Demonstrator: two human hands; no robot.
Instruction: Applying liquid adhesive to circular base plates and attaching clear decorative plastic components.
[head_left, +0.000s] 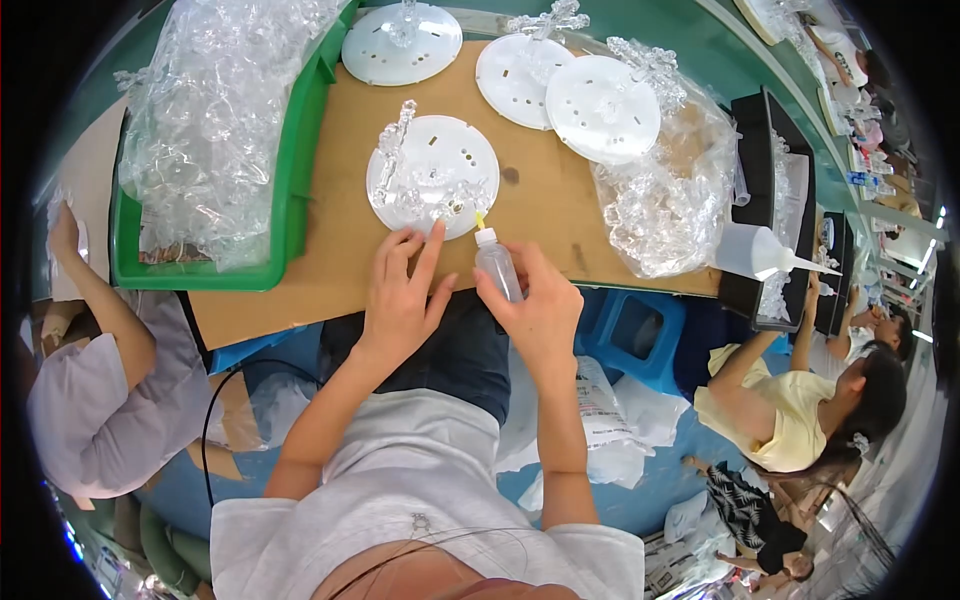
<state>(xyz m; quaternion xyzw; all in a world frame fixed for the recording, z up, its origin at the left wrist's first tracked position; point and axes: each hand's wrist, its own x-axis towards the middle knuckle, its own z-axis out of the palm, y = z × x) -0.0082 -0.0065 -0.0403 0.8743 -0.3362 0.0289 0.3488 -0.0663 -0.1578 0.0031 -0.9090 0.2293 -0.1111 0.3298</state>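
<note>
A small clear squeeze bottle (498,268) with a white cap and yellow nozzle is in my right hand (537,300), thumb and fingers closed round it. The nozzle points away from me, against the near right rim of a round white slotted disc (440,140). Clear plastic pieces (396,150) stand and lie on that disc. My left hand (402,295) has its fingers spread, fingertips at the disc's near edge. Whether they press on the disc or a clear piece there, I cannot tell.
A green crate (292,215) at left holds bagged clear parts. More white discs (603,110) lie along the back. To the right are a clear bag of parts (655,230), a white long-nozzled bottle (748,250) and black bins (770,130). People sit on both sides.
</note>
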